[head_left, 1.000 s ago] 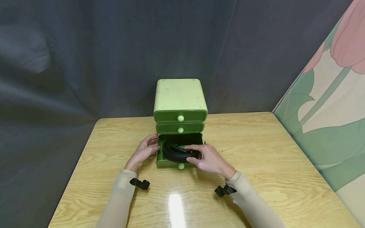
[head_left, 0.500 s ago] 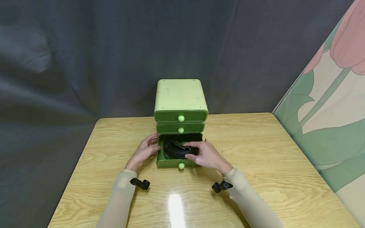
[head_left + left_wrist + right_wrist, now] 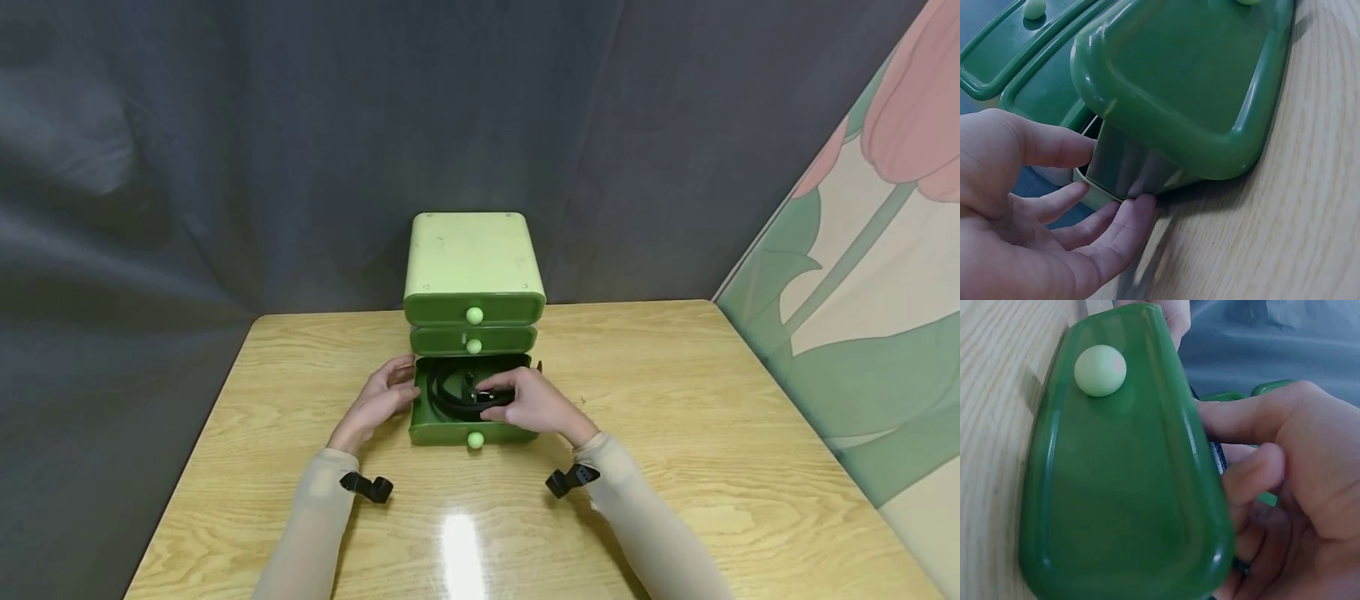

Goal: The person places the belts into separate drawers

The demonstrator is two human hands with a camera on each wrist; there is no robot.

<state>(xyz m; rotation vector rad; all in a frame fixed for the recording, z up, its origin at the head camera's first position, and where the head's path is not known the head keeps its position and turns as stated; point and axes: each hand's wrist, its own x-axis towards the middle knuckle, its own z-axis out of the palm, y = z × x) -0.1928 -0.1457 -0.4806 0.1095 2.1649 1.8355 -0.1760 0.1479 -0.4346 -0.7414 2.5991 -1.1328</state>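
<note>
A coiled black belt point(image 3: 457, 409) with a metal buckle point(image 3: 485, 397) lies inside the pulled-out bottom drawer point(image 3: 435, 434) of a small green chest. My right hand point(image 3: 536, 404) reaches in over the drawer's right side and pinches the coil between thumb and fingers. In the right wrist view the drawer front hides most of the belt and the thumb's tip. My left hand point(image 3: 378, 402) rests against the drawer's left side. In the left wrist view, its thumb touches the drawer wall point(image 3: 1124, 162) and its fingertips touch the pale casing edge, without curling round anything.
The chest's pale green top point(image 3: 474, 252) stands above two shut drawers with round knobs point(image 3: 475, 316). It sits near the back of a wooden table point(image 3: 637, 375). A dark curtain point(image 3: 322, 150) hangs behind, and a floral panel point(image 3: 885, 333) borders the right.
My right hand has lowered the belt deeper into the drawer and shifted slightly left. The coil has loosened into a wider ring. The left hand stays in place.
</note>
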